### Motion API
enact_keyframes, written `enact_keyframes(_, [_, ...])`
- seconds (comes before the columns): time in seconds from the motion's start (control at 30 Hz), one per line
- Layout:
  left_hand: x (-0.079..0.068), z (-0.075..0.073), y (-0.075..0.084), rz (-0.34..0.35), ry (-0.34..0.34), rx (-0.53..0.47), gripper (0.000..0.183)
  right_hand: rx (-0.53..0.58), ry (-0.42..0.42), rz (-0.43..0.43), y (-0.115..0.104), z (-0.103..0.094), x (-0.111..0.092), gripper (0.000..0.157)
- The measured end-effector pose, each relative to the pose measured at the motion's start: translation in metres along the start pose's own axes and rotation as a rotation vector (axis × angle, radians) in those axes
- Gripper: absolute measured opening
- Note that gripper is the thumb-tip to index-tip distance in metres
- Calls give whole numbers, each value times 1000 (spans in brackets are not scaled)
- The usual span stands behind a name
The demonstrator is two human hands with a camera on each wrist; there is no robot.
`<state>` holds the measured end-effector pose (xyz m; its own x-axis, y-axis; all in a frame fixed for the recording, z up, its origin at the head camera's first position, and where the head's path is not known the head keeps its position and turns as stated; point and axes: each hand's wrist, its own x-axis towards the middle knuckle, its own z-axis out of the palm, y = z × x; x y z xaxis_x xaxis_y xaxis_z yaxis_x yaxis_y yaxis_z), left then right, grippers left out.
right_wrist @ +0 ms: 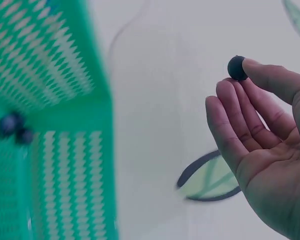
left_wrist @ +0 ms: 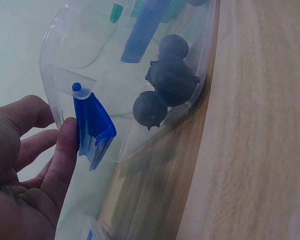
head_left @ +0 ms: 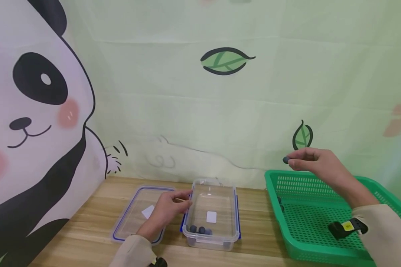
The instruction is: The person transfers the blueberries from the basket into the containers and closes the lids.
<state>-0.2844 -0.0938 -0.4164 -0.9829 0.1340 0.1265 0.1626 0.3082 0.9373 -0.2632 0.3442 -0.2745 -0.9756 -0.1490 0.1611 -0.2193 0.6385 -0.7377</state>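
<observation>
Above the green basket (head_left: 320,249), my right hand (head_left: 310,161) pinches a dark blueberry (head_left: 285,160) between thumb and fingertips. In the right wrist view, the berry (right_wrist: 236,68) sits at the thumb tip, the other fingers extended below it. My left hand (head_left: 170,207) touches the left side of a clear plastic box (head_left: 217,202), fingers relaxed. The left wrist view shows its fingertips at the box's edge beside a hanging blue latch (left_wrist: 94,125). Several blueberries (left_wrist: 175,82) lie inside the box at its near end.
Left of the box lies its clear lid (head_left: 133,207) with a blue seal, partly behind my left hand. A few blueberries (right_wrist: 12,125) lie in the basket's corner. A printed cloth backdrop (head_left: 173,111) rises behind the wooden table (head_left: 90,237).
</observation>
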Motion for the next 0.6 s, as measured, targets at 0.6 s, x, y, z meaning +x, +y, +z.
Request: enact_keyframes(0.6, [1,1,-2,-1,0,-4,36,179,70,-83,-57,72,-27,36])
